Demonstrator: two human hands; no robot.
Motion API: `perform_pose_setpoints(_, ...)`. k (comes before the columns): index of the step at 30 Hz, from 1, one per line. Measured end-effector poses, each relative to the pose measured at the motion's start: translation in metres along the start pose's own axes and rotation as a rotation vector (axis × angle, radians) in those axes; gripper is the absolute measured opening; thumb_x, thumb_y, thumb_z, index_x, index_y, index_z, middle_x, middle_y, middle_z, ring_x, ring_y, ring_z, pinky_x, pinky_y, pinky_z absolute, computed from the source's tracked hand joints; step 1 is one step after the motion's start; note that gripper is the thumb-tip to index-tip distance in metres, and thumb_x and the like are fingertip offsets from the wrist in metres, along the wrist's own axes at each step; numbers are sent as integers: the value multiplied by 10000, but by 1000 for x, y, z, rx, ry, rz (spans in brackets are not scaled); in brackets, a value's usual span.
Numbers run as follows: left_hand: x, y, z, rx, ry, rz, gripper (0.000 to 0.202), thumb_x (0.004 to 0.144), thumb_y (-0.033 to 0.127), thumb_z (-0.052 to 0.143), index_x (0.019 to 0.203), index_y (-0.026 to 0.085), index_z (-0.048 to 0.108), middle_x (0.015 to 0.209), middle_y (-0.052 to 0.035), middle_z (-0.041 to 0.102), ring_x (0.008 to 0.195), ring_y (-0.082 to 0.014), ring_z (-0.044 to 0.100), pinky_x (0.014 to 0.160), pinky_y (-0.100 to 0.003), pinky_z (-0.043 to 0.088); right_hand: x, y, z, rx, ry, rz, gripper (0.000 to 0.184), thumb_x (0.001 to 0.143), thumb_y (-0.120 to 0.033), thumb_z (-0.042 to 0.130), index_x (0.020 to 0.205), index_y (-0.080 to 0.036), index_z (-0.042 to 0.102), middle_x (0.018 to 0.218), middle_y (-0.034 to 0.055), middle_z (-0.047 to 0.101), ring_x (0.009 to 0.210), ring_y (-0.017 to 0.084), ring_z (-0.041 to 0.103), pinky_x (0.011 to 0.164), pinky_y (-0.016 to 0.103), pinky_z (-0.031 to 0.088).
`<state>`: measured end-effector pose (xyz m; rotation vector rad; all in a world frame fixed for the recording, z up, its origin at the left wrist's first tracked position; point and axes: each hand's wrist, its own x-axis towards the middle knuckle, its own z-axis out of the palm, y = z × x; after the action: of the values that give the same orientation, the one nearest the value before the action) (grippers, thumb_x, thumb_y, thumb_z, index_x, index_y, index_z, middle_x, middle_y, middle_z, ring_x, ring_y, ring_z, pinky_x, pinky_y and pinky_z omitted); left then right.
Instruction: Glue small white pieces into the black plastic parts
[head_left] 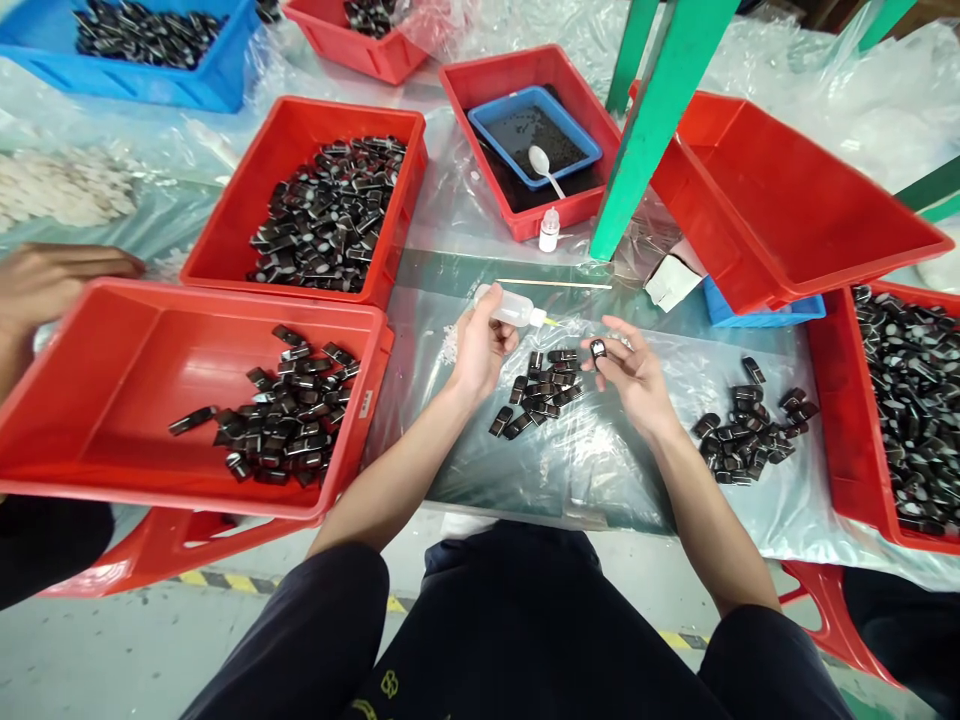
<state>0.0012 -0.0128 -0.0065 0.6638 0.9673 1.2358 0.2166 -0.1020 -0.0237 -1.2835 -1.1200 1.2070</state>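
My left hand (480,350) is closed around a small clear squeeze bottle (513,308) with a white cap and a thin yellow-green needle tip pointing right. A small black plastic part (598,349) with a light mark is pinched in the fingers of my right hand (631,372). The needle tip and the part are apart. Below and between my hands lies a loose pile of similar black parts (541,392) on the plastic-covered table. Another pile of black parts (750,430) lies to the right of my right forearm.
Red bins with black parts stand at left (97,390), behind it (281,120) and at right (855,450). A green post (652,120) rises behind my right hand. A thin stick (555,284), a dropper bottle (549,230) and a tilted red bin (795,200) lie beyond. Another person's hand (52,280) is at left.
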Motion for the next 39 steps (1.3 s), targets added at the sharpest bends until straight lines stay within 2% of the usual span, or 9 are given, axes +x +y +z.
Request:
perform_pose_setpoints(3, -2, 1, 1, 4, -15, -6, 536, 888, 667, 894, 758, 250, 584, 594, 30, 521, 486, -101, 430, 422, -266, 338, -1, 1, 1, 21, 26, 2, 661, 935, -491, 878, 1525, -325, 631, 1209, 89, 868, 976, 276, 819, 650, 385, 635)
perform_pose_setpoints(6, -4, 1, 2, 16, -22, -12, 552, 885, 676, 892, 743, 251, 568, 576, 38, 484, 477, -104, 429, 427, -271, 344, -2, -1, 4, 30, 44, 21, 723, 895, -567, 930, 1511, -288, 674, 1158, 97, 887, 952, 281, 850, 645, 381, 666)
perform_pose_setpoints(12, -4, -1, 2, 43, -31, 20, 575, 847, 679, 920, 710, 241, 575, 567, 38, 481, 469, -101, 435, 437, -275, 356, -3, 0, 10, 37, 29, 29, 577, 837, -675, 955, 1184, -234, 820, 1100, 110, 899, 823, 252, 850, 599, 359, 655)
perform_pose_setpoints(14, -5, -2, 2, 51, -35, 31, 581, 834, 679, 931, 694, 232, 587, 564, 39, 477, 469, -94, 432, 438, -269, 355, -2, 1, 11, 21, 40, 13, 566, 826, -694, 956, 1139, -238, 832, 1083, 108, 898, 803, 241, 837, 581, 341, 632)
perform_pose_setpoints(19, -8, 0, 5, 83, -46, 45, 589, 845, 662, 929, 657, 221, 588, 549, 49, 459, 459, -78, 414, 437, -256, 342, -1, 4, 11, -9, 61, -28, 556, 834, -702, 941, 1138, -248, 840, 1004, 81, 885, 740, 217, 793, 558, 323, 585)
perform_pose_setpoints(26, -8, 0, 6, 97, -31, 51, 605, 889, 652, 905, 649, 226, 547, 544, 56, 444, 449, -76, 413, 435, -253, 343, -1, 5, 10, -55, 76, -36, 530, 866, -687, 918, 1157, -249, 849, 1042, 83, 872, 747, 205, 756, 580, 327, 576)
perform_pose_setpoints(30, -6, -2, 3, 104, -48, 77, 624, 860, 687, 915, 656, 223, 552, 552, 53, 444, 458, -76, 421, 437, -250, 334, -2, 7, 10, -63, 77, -69, 522, 887, -691, 903, 1160, -249, 859, 1033, 70, 861, 725, 184, 734, 606, 331, 591)
perform_pose_setpoints(35, -4, -2, 0, 163, -61, 94, 621, 834, 725, 899, 687, 220, 568, 561, 56, 444, 463, -81, 436, 448, -259, 327, -2, 7, 10, -93, 77, -135, 519, 943, -709, 851, 1186, -250, 864, 1072, 71, 862, 742, 173, 730, 730, 372, 659)
perform_pose_setpoints(39, -4, -2, -2, 188, -86, 125, 644, 759, 767, 924, 690, 215, 600, 556, 50, 474, 474, -80, 438, 457, -251, 322, -3, 8, 11, -109, 58, -144, 514, 969, -716, 825, 1215, -267, 863, 1057, 68, 854, 725, 170, 715, 719, 369, 656)
